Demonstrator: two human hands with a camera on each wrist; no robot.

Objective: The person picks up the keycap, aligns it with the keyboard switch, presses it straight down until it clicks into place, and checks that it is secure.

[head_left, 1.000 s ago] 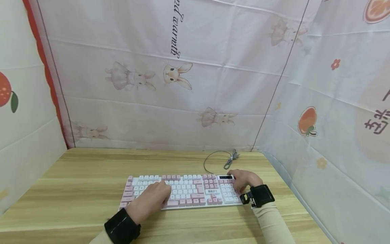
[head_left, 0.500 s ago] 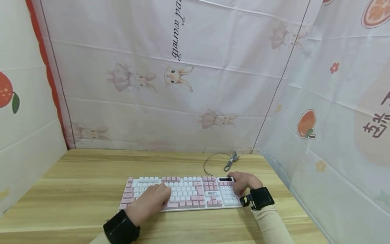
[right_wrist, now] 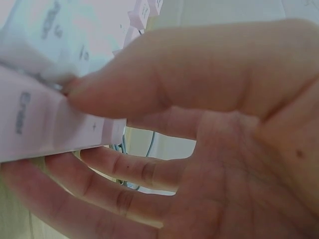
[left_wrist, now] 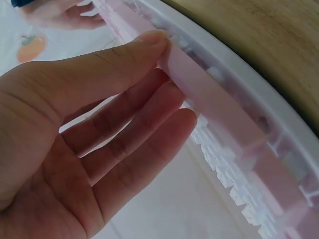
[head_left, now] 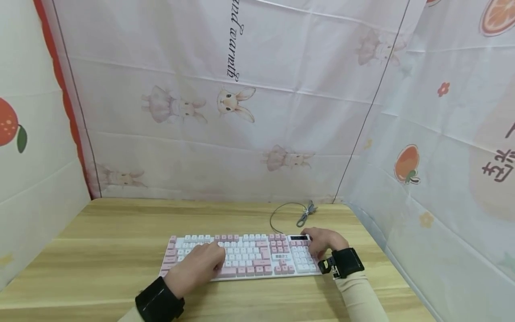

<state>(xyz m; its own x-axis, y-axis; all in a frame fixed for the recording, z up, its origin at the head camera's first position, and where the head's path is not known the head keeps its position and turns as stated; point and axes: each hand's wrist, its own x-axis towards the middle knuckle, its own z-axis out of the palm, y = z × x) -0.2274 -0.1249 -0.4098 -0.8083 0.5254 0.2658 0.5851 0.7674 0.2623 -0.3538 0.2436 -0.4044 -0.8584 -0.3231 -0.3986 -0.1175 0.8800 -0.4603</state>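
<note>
A white and pink keyboard (head_left: 249,257) lies flat on the wooden table. My left hand (head_left: 197,266) rests over its left-middle part, covering several keys. In the left wrist view the thumb touches the long pink space bar (left_wrist: 209,94), while the other fingers reach loosely over the keys beyond. At the number-pad end, my right hand (head_left: 323,240) holds the keyboard's right side. The right wrist view has the thumb on top by the pink Enter key (right_wrist: 30,114), and the other fingers along the edge below.
Behind the keyboard's right half, a grey cable (head_left: 277,214) curves to a tied bundle (head_left: 307,212). A printed cloth (head_left: 193,147) with rabbits hangs along the table's back edge. Another cloth (head_left: 442,179) with fruit prints closes off the right side.
</note>
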